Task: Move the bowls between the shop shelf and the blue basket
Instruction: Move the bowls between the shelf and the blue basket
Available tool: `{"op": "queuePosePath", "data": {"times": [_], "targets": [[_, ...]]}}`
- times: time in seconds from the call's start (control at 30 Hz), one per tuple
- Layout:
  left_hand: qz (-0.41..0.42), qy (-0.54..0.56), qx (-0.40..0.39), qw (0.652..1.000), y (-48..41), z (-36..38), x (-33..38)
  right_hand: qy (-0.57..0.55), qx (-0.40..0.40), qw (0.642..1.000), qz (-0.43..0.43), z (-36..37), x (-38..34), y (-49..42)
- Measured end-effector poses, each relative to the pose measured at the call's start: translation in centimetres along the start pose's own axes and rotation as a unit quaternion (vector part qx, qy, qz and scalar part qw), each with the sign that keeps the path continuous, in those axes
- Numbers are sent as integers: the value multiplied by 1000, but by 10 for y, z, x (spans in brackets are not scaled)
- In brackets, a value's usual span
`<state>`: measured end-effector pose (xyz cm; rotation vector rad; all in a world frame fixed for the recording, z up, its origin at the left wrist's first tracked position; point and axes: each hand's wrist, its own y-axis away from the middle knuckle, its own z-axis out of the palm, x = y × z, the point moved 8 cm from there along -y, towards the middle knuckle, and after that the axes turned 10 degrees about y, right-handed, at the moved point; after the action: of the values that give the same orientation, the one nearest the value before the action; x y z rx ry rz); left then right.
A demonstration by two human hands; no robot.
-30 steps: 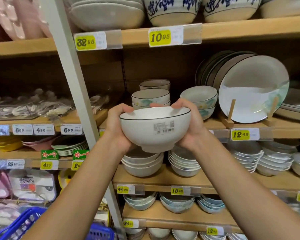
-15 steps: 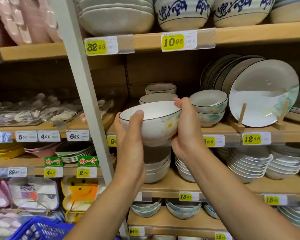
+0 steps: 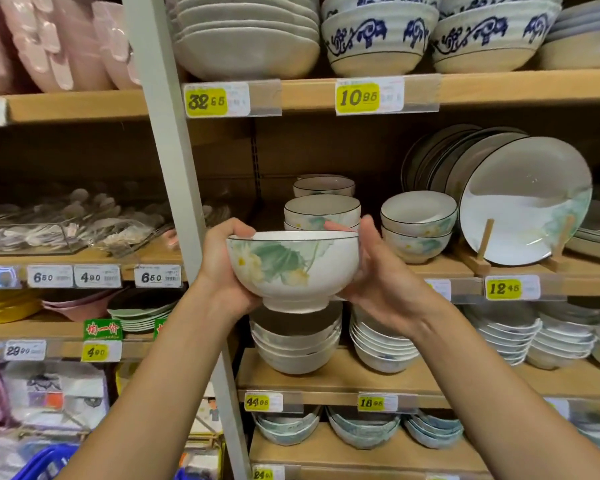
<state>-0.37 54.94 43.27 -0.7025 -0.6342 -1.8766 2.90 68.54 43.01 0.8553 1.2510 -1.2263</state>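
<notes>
Both hands hold a white bowl (image 3: 293, 268) with a green leaf print, upright in the air before the shop shelf (image 3: 430, 379). The left hand (image 3: 222, 271) has its fingers (image 3: 229, 230) curled on the left rim. The right hand (image 3: 378, 282) wraps the right side. The blue basket (image 3: 45, 462) sits low left.

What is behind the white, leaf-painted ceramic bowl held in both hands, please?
A stack of matching dark-rimmed white bowls on the wooden shelf, with another bowl behind. The held bowl hides that stack's lower part.

Wood shelf (image 3: 309, 95) w/ bowl stacks (image 3: 417, 226), plates (image 3: 523, 202)
</notes>
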Motion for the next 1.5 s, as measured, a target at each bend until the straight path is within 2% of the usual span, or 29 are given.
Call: {"op": "queuePosePath", "data": {"times": [0.1,0.2,0.3,0.43,0.57,0.67,0.87,0.97,1.13,1.3,1.5], "targets": [[-1,-13,-2,1000,-5,-2,-5,-13,-19,1000,-9,1,1,7],[12,34,-9,999,-2,-4,-9,-26,20,999,-33,-2,-2,13],[45,62,-34,996,5,-7,-16,-30,21,996,-78,2,-6,23],[78,74,-69,992,14,-8,-18,-35,42,996,-69,5,2,32],[40,41,-141,988,26,-1,-10,-35,50,996,-67,8,2,40],[79,13,-208,975,33,1,-1,-62,43,994,-76,10,-1,41],[112,-194,-224,949,25,3,19,66,77,994,-49,2,-21,33],[161,-246,-230,928,13,7,38,167,76,980,-74,5,-44,26],[182,-238,-262,917,-9,22,69,282,38,955,-83,-2,-79,-2],[174,-247,-252,919,-37,38,77,279,-19,958,-66,-24,-89,-37],[157,-177,-237,942,-78,45,68,278,-7,959,-47,-56,-85,-73]]}}
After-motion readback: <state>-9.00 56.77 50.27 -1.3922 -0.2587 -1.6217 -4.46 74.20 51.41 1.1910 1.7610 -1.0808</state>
